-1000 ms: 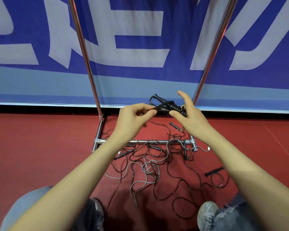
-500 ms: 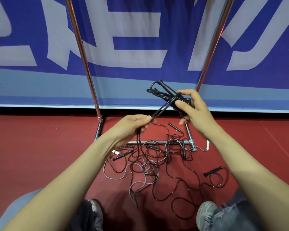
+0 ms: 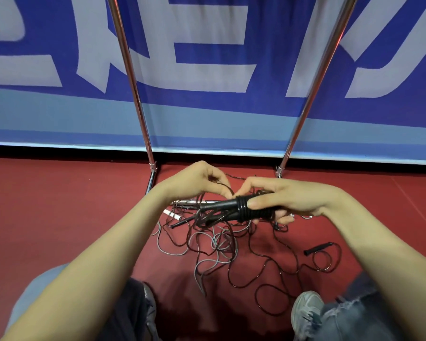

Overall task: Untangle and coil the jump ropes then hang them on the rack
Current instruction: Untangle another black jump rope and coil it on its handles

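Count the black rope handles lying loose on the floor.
2 visible: the left handle pokes out of the tangle near the left hand; the right handle lies apart, farther right. Others may be hidden.

Rack (image 3: 135,94) top out of view past upper edge.

Black rope bundle (image 3: 244,208) wound round its handles, loose ropes (image 3: 207,243) (black, grey) tangled beneath, chrome rack (image 3: 133,77) behind.

rope bundle (image 3: 244,208) lowered, left hand (image 3: 194,183) drawn close
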